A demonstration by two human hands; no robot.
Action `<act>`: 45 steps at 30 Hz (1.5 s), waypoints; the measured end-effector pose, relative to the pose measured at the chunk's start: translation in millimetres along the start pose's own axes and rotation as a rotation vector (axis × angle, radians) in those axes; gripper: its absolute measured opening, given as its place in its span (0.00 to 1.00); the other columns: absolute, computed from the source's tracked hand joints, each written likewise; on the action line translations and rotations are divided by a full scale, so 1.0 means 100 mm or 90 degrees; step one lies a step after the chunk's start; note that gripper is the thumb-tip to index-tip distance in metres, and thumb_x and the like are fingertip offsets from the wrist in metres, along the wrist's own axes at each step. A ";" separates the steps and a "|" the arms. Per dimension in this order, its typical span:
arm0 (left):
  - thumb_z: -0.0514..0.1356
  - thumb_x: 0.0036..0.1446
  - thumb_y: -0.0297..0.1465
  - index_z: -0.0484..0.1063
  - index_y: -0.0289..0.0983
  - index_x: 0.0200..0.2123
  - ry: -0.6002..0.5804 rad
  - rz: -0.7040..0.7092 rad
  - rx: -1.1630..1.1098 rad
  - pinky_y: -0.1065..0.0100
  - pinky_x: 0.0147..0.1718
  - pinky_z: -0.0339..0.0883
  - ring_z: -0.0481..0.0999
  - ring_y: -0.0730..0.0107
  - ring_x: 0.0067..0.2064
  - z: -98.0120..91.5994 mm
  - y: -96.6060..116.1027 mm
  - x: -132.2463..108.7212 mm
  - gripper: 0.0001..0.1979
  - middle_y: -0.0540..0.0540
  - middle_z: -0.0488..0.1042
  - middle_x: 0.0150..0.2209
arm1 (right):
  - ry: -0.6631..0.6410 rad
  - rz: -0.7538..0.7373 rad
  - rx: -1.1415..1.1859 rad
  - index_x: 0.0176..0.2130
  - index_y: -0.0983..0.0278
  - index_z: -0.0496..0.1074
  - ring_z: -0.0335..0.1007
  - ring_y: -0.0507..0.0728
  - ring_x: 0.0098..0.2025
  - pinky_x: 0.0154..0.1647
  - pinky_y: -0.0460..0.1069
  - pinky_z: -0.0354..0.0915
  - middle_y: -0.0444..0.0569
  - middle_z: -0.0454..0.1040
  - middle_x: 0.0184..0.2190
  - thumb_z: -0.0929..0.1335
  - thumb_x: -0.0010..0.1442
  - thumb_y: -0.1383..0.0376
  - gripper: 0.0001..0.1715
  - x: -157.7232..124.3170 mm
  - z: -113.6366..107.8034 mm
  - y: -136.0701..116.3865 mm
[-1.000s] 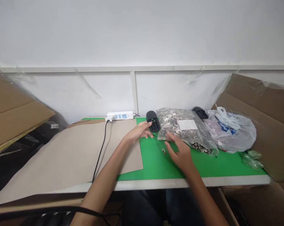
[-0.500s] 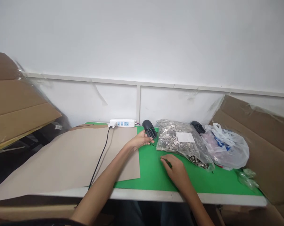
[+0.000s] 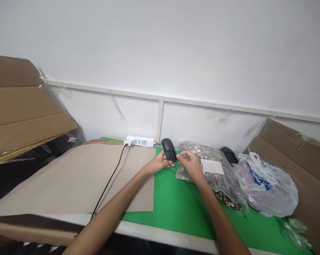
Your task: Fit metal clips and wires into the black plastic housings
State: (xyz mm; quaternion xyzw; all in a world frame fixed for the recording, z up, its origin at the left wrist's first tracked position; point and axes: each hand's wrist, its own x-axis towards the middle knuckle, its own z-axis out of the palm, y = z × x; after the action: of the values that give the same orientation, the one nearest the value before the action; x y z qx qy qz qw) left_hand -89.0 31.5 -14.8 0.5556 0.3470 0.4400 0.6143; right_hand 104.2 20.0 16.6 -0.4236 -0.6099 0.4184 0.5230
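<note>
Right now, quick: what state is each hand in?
Left hand: closed, holding a black plastic part.
Right hand: half closed beside it; cannot tell if gripping.

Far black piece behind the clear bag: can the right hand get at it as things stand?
Probably yes, by reaching over: the clear bag lies between the right hand and the far black piece, but nothing else blocks the way.

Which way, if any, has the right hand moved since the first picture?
Yes: against the bag, the right hand moved left toward the wall, over its left end.
</note>
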 end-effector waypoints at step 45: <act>0.75 0.49 0.41 0.62 0.40 0.65 0.020 0.093 -0.010 0.70 0.44 0.72 0.82 0.67 0.42 0.29 0.03 -0.11 0.43 0.37 0.79 0.55 | 0.066 0.078 0.023 0.35 0.61 0.70 0.78 0.59 0.28 0.31 0.53 0.75 0.47 0.78 0.26 0.78 0.46 0.46 0.28 -0.14 0.05 0.19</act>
State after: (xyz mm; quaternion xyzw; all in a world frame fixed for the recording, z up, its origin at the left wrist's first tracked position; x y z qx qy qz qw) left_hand -67.1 10.4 -8.6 0.5679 0.3116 0.4948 0.5793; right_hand 102.4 12.3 -6.2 -0.4718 -0.5475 0.4380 0.5347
